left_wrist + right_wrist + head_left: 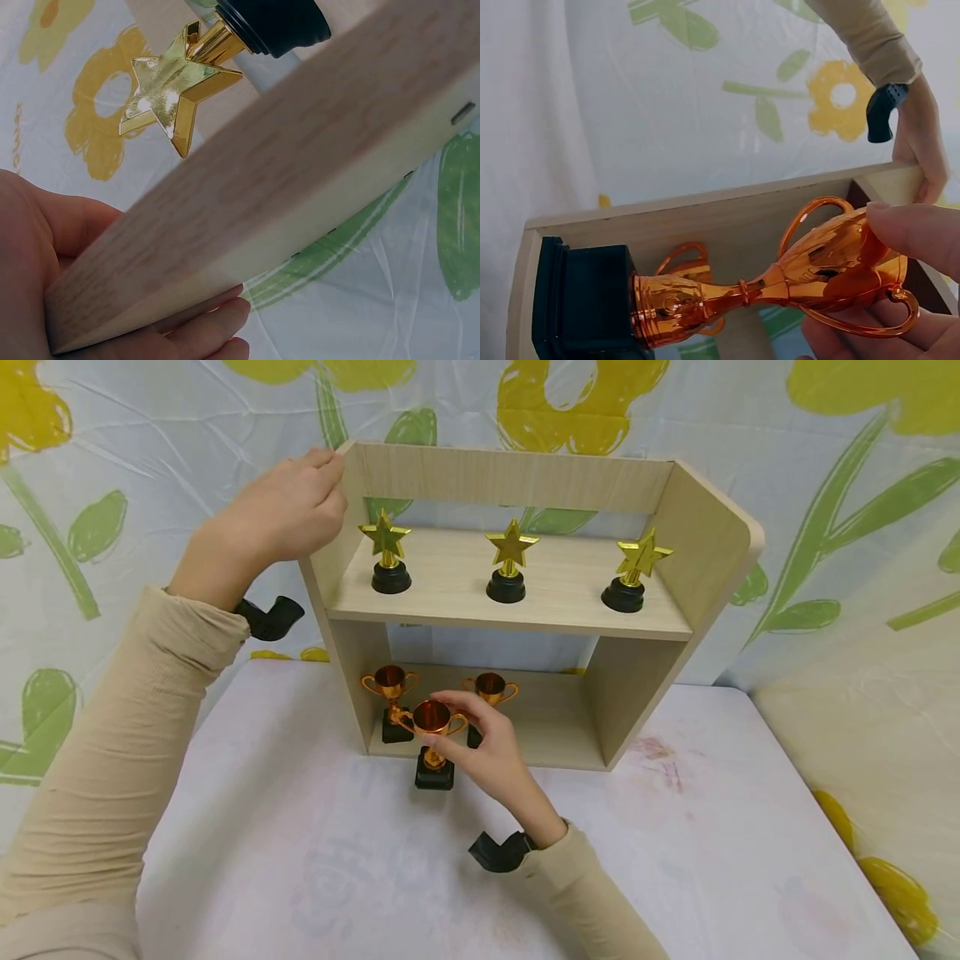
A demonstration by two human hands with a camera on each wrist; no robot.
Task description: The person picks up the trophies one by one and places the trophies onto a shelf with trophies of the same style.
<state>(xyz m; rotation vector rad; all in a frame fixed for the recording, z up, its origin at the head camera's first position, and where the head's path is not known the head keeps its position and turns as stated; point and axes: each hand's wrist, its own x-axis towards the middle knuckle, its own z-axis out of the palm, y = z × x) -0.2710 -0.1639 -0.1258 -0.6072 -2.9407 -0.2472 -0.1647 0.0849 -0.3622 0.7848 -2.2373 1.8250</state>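
My left hand (277, 510) grips the top of the left side panel (247, 172) of a light wooden shelf (510, 477), thumb on one face and fingers on the other. With thumb and fingers, my right hand (487, 752) pinches the bowl of a shiny bronze trophy cup (432, 718) on a black base. This cup stands upright in front of the lower shelf's left half; whether its base touches anything I cannot tell. Behind it, a trophy cup (391, 681) sits at the left, and a further trophy cup (491, 687) is partly hidden by my right hand.
Three gold star trophies, left (384, 539), middle (512, 547) and right (640, 560), stand in a row on the upper shelf. The shelf unit rests on a table with a white cloth (300, 827). Behind hangs a flower-printed curtain (187, 443).
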